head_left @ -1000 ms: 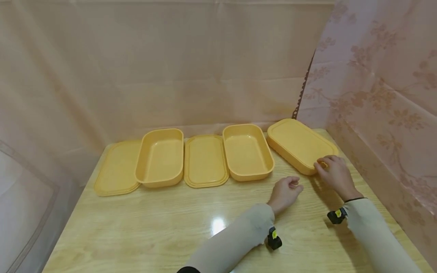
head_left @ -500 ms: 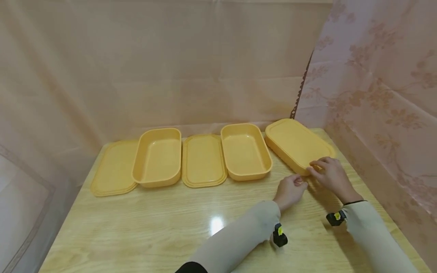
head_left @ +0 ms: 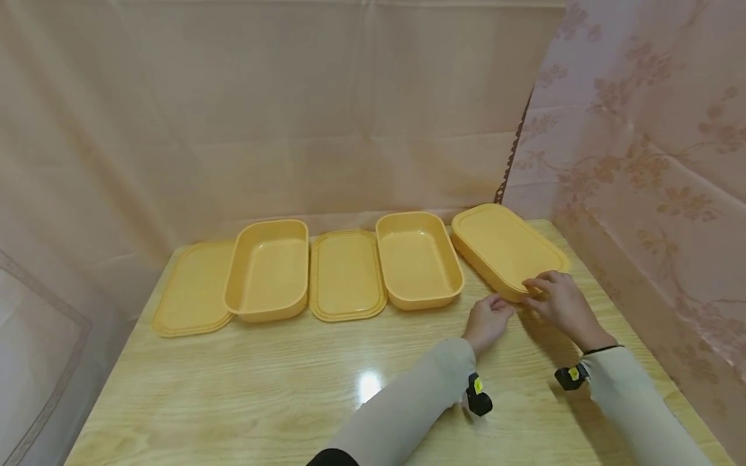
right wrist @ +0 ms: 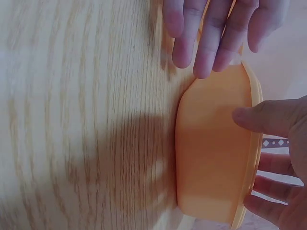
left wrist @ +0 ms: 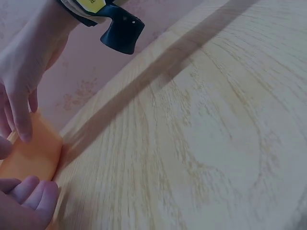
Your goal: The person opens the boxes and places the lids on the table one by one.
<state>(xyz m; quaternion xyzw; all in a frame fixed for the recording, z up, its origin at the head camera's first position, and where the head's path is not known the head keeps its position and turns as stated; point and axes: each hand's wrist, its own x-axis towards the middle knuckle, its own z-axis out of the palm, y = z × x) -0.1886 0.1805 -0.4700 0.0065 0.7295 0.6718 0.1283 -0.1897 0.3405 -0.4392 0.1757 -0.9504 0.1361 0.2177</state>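
Observation:
A lidded yellow food container (head_left: 506, 244) stands slanted at the table's right back. Its near corner is held by my right hand (head_left: 564, 307): in the right wrist view the thumb (right wrist: 252, 119) lies against the side wall below the lid's rim, with the other fingers over the lid's edge. My left hand (head_left: 486, 325) is just left of that corner, fingers loosely bent and holding nothing. In the right wrist view its fingertips (right wrist: 204, 67) overlap the container's side; whether they touch it I cannot tell.
To the left, in a row, are an uncovered container (head_left: 421, 262), a flat lid (head_left: 348, 275), a second uncovered container (head_left: 268, 268) and another lid (head_left: 195, 288), all yellow. They lie on a wood-grain table (head_left: 262, 388). Curtains (head_left: 291, 116) hang behind and at both sides.
My left hand has moved right, closer to the lidded container's near corner. My right hand has slid slightly left and nearer along its end.

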